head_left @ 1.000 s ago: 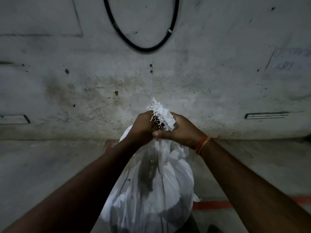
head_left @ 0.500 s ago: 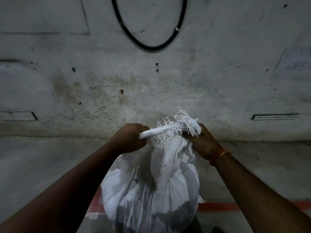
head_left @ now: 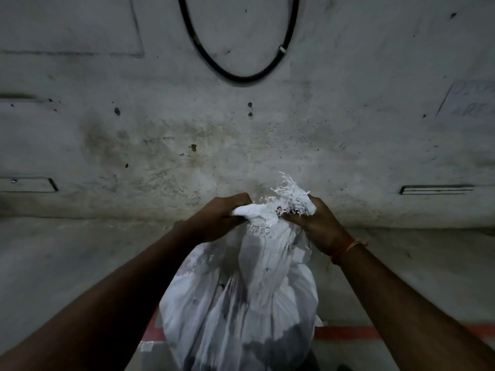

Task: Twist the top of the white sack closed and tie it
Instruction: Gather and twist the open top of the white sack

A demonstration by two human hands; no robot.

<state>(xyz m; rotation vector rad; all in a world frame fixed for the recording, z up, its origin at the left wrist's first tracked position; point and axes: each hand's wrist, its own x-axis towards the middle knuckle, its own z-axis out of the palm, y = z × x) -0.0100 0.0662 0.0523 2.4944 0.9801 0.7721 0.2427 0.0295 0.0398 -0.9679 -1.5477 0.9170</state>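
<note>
Presently listed: white sack [head_left: 241, 311] upright on floor [head_left: 67, 263] before wall [head_left: 348, 116], left hand [head_left: 219, 219] gripping one twisted end, right hand [head_left: 316, 226] clenched on frayed top [head_left: 290, 196]; judged best pulled outward evenly, knot snug

Dim concrete corner, wall [head_left: 348, 129] meeting floor [head_left: 67, 263].
You face stained, pitted plaster with a black cable [head_left: 238, 76] looping down; a red stripe [head_left: 345, 332] crosses the grey floor near you.
</note>
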